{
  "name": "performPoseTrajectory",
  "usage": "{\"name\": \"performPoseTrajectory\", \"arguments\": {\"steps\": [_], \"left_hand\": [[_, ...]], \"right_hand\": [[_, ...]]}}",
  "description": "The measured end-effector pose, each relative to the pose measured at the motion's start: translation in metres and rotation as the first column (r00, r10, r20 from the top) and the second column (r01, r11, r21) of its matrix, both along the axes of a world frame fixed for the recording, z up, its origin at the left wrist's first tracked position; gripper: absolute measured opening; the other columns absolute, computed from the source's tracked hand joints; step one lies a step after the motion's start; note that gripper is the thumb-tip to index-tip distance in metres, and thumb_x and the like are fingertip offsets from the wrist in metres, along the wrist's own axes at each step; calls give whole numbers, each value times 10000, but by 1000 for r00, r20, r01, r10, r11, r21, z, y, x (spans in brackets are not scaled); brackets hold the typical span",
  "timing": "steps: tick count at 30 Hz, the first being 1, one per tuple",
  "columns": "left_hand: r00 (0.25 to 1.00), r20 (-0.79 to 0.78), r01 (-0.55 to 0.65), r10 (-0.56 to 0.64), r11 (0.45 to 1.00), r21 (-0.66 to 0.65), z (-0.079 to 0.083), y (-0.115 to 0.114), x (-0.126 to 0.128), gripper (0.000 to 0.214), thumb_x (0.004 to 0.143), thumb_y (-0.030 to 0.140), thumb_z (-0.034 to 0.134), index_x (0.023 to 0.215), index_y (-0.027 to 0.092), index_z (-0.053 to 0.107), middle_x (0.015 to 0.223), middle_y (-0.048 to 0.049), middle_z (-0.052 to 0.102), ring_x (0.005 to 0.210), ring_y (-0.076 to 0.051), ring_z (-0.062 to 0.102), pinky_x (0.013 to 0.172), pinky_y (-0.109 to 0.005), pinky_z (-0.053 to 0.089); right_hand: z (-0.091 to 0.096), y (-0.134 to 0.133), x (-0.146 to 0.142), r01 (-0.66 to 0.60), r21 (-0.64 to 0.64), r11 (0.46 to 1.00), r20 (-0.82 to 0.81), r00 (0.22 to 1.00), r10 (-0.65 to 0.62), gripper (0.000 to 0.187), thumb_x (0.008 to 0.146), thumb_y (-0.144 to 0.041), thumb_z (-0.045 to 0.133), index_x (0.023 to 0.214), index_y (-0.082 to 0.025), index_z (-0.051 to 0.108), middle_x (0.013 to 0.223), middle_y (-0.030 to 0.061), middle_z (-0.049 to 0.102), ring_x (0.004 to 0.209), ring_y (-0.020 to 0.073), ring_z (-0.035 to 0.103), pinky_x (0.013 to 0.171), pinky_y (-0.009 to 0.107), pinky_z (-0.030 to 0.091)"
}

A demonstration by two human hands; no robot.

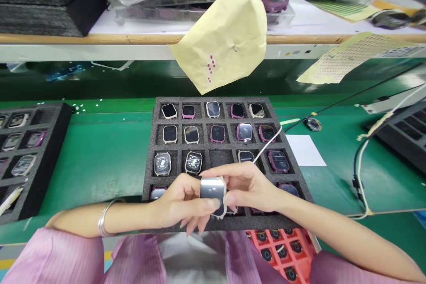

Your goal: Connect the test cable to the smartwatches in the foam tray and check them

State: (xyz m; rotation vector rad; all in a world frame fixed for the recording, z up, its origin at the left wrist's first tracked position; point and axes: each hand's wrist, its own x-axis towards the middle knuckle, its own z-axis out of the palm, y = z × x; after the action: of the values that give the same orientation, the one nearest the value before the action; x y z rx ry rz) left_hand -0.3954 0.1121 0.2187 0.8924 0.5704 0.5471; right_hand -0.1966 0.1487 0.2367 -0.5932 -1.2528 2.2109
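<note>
Between my two hands is a square smartwatch body [210, 189] with a pale frame and a dark, reflective screen, held over the near part of a black foam tray [147, 177]. My left hand [184, 202] grips it from the left, thumb across the lower screen and fingers beneath. On the other side, my right hand [248, 186] pinches its right edge between thumb and fingers. The tray's compartments hold several similar watch bodies with pale or purple frames. Two of them, including a lit watch [193, 162], show a dial. One compartment [221, 157] just beyond my hands is vacant.
A second foam tray [49, 159] with watches stands at left. Below the table edge sits a red tray [276, 248] of round parts. Cables [361, 164], a white paper [306, 150] and another watch [313, 124] lie at right. A yellow paper [229, 35] hangs from the shelf.
</note>
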Motion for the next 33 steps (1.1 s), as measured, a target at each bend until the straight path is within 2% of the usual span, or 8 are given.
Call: {"name": "performPoseTrajectory", "arguments": {"steps": [9, 13, 16, 21, 24, 27, 29, 33], "left_hand": [[998, 1, -57, 58, 994, 95, 1, -2, 0, 371, 811, 436, 683, 710, 81, 650, 476, -23, 590, 315, -60, 459, 315, -139, 304], [1000, 3, -25, 25, 999, 21, -1, 0, 0, 392, 814, 445, 680, 661, 87, 632, 489, -33, 608, 313, -63, 471, 308, -142, 307], [996, 89, 29, -23, 997, -67, -5, 3, 1, 403, 835, 466, 647, 715, 82, 665, 500, -42, 625, 305, -72, 475, 293, -151, 301], [983, 182, 73, -41, 982, -175, -7, 6, 4, 467, 865, 510, 589, 793, 63, 701, 460, -30, 580, 283, -61, 413, 287, -165, 262], [984, 175, 67, -33, 980, -190, -6, 5, 4, 458, 869, 493, 591, 800, 57, 711, 455, -26, 567, 283, -55, 391, 296, -171, 252], [990, 130, 81, -60, 982, -168, -7, 4, 3, 446, 841, 491, 631, 801, 54, 712, 483, -39, 587, 304, -60, 417, 313, -174, 259], [990, 105, 112, -97, 983, -143, -7, 0, 3, 463, 811, 517, 658, 762, 58, 700, 509, -52, 604, 317, -61, 431, 322, -172, 261], [980, 51, 199, -193, 972, -128, -13, -15, 4, 498, 769, 585, 678, 686, 95, 650, 516, -30, 588, 344, -53, 419, 358, -169, 278]], "right_hand": [[-7, 2, -2, -85, -58, 995, -112, 991, 78, 420, 786, -122, 777, 1188, -196, 683, 849, 17, 729, 700, 86, 667, 658, 165, 530], [-5, 2, -2, -60, -35, 998, -105, 993, 56, 409, 788, -149, 783, 1182, -189, 682, 902, 29, 729, 772, 106, 675, 707, 191, 533], [-4, 4, -2, -41, 7, 999, -82, 996, 41, 444, 809, -211, 772, 1232, -191, 642, 935, 39, 720, 803, 131, 677, 724, 233, 540], [-6, 10, 0, -106, 44, 993, 2, 994, 106, 452, 888, -289, 689, 1302, -148, 575, 803, 40, 723, 624, 110, 657, 561, 181, 492], [-6, 12, 1, -160, -1, 987, -38, 986, 160, 436, 857, -280, 719, 1245, -123, 594, 819, 46, 703, 614, 110, 648, 536, 174, 477], [-3, 8, 2, -184, -56, 981, -67, 981, 181, 382, 836, -201, 726, 1188, -135, 595, 896, 48, 674, 673, 124, 664, 620, 225, 528], [0, 2, 4, -169, -25, 985, -58, 984, 167, 389, 811, -144, 736, 1174, -139, 596, 901, 42, 663, 722, 126, 662, 680, 245, 541], [-2, -14, 4, -105, 163, 981, -58, 992, 116, 479, 728, -170, 808, 1162, -117, 610, 848, 39, 660, 726, 126, 637, 704, 241, 532]]}}
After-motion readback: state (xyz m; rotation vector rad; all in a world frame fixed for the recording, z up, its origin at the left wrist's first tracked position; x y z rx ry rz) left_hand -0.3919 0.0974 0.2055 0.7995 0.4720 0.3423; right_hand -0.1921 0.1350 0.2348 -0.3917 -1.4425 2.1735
